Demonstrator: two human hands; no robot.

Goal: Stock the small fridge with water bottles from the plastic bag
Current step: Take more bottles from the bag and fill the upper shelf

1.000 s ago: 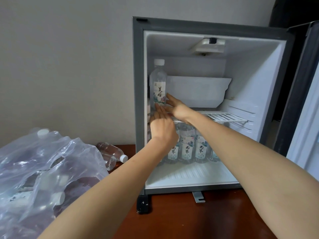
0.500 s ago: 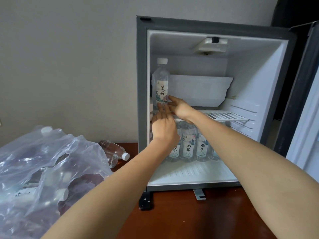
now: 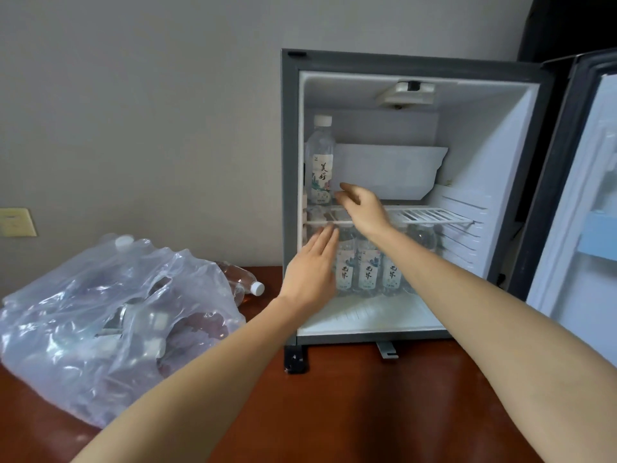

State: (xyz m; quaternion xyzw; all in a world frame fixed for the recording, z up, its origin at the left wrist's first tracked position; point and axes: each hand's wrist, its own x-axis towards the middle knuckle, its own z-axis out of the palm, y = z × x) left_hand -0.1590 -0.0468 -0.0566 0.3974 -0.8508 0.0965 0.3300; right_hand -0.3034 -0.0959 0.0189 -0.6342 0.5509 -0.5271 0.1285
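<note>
Dark red-brown wooden counter (image 3: 334, 412) across the whole foreground, plain grey wall (image 3: 150, 111) behind, one cream socket plate (image 3: 16, 222) low on the far left. On the counter's back half, the small fridge (image 3: 288, 162), door (image 3: 574, 195) swung wide to the right, white interior in full view.

Counting now. One upright bottle (image 3: 320, 162) on the wire shelf (image 3: 434, 215), white cap up, tucked hard against the left inner wall. Below the shelf, three labelled bottles (image 3: 367, 272) side by side on the fridge floor, plus at least one more clear shape to their right; glare and a forearm in the way, so no firm total there. One loose bottle (image 3: 243, 282) lying on its side on the counter, between the plastic bag (image 3: 100, 312) and the fridge. Bag slumped at left, crumpled and translucent, several white caps showing through.

Two hands, both holding nothing. Up top, the right hand (image 3: 364, 208) over the shelf's front edge, fingers loosely extended, tips just beside the upright bottle's label. Lower down, the left hand (image 3: 314, 269), flat, fingers straight and together, in front of the lower compartment by the left side of the frame.

Bare white wire along the shelf from the right hand across to the right wall. Strip of bare wood in front of the fridge's lower lip, both forearms crossing above it.
</note>
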